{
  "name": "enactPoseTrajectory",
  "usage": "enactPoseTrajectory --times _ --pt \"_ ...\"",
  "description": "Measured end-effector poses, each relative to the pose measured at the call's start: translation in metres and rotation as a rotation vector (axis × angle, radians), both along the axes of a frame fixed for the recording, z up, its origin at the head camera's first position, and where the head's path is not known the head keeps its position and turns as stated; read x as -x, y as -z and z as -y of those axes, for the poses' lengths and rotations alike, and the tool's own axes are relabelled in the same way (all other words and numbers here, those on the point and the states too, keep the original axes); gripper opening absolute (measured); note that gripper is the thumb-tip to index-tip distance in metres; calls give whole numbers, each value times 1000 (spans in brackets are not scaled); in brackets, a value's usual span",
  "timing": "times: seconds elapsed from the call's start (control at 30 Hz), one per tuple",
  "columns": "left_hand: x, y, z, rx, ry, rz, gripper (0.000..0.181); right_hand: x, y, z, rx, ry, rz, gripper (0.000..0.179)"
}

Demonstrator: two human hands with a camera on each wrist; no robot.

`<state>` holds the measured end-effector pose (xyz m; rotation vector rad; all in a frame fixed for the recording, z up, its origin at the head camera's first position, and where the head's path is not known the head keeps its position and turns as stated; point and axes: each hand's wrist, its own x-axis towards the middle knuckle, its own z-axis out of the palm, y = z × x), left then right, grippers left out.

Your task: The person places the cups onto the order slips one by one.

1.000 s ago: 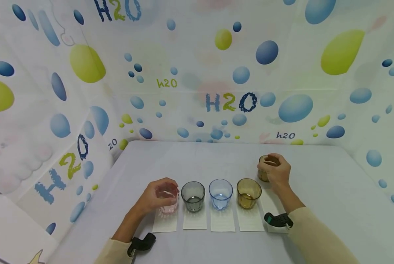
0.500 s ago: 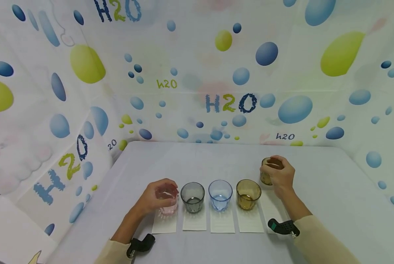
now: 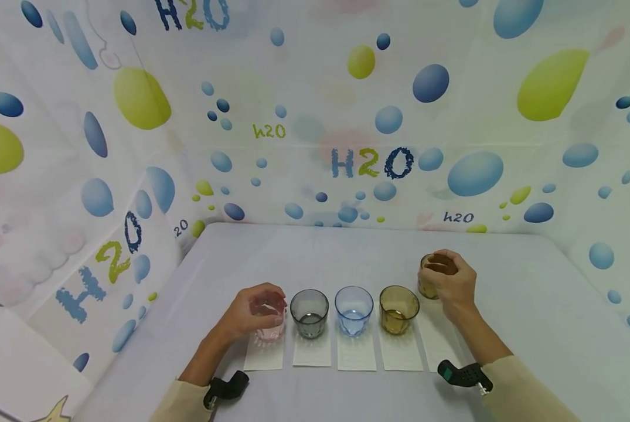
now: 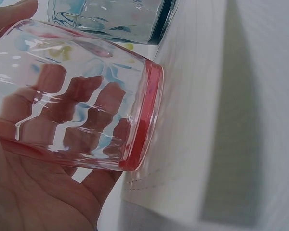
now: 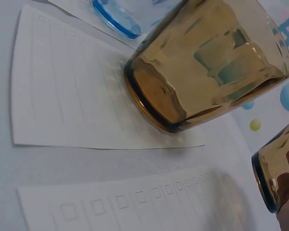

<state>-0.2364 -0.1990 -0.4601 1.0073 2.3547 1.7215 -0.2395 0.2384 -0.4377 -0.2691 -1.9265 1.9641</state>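
My left hand (image 3: 245, 310) curls round a pink drinking glass (image 3: 271, 334) at the left end of a row. Through its clear wall the fingers show in the left wrist view, behind the pink glass (image 4: 86, 106). At the back right, my right hand (image 3: 456, 284) grips an amber glass (image 3: 427, 288) near its rim, just beyond the far-right paper strip (image 3: 439, 340). Part of this amber glass (image 5: 274, 168) shows at the right wrist view's edge; whether it touches the table, I cannot tell. Between the hands stand a grey glass (image 3: 309, 323), a blue glass (image 3: 354, 321) and another amber glass (image 3: 399, 319).
White paper strips lie side by side under the row, such as the grey glass's strip (image 3: 312, 354) and the blue glass's strip (image 3: 356, 356). Faint printed boxes mark a near strip (image 5: 135, 204). A patterned backdrop (image 3: 304, 88) rises behind the white table (image 3: 293, 258).
My right hand and the amber glass it holds have come slightly right and nearer to me. The left hand stays on the pink glass, and the other glasses stand where they were.
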Motion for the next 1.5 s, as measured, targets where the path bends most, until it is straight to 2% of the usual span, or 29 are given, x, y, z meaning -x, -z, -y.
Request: enactPoseTrajectory --times 0.63,1.13,1.5 --pt "0 -1 -1 9 -7 0 40 -24 -10 3 -6 19 -20 47" --pt "-2 -1 0 17 -13 3 40 -37 -9 -2 62 -64 -91 49" --pt "0 0 0 19 -10 -11 40 -49 -2 -8 31 -126 -94 49"
